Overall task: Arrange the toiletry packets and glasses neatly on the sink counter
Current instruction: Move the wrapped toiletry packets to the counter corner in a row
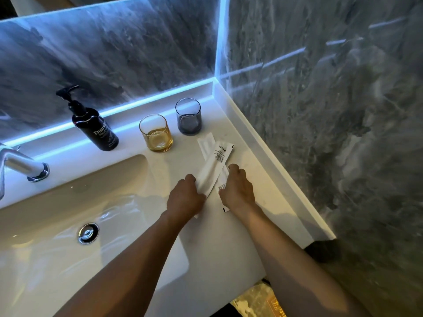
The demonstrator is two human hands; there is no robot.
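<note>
Two long white toiletry packets lie crossed on the white sink counter (pixel 229 243), to the right of the basin. My left hand (pixel 184 199) grips the lower end of the upper packet (pixel 214 167), which has small black print near its far end. My right hand (pixel 238 188) rests on the lower packet (pixel 204 143), whose far end pokes out towards the glasses. An amber glass (pixel 156 133) and a smoky blue-grey glass (pixel 188 116) stand upright side by side behind the packets, apart from them.
A black pump bottle of hand wash (pixel 93 121) stands left of the amber glass. The basin (pixel 68 220) with its drain fills the left; a chrome tap (pixel 20 165) sits at the far left. Marble walls close the back and the right.
</note>
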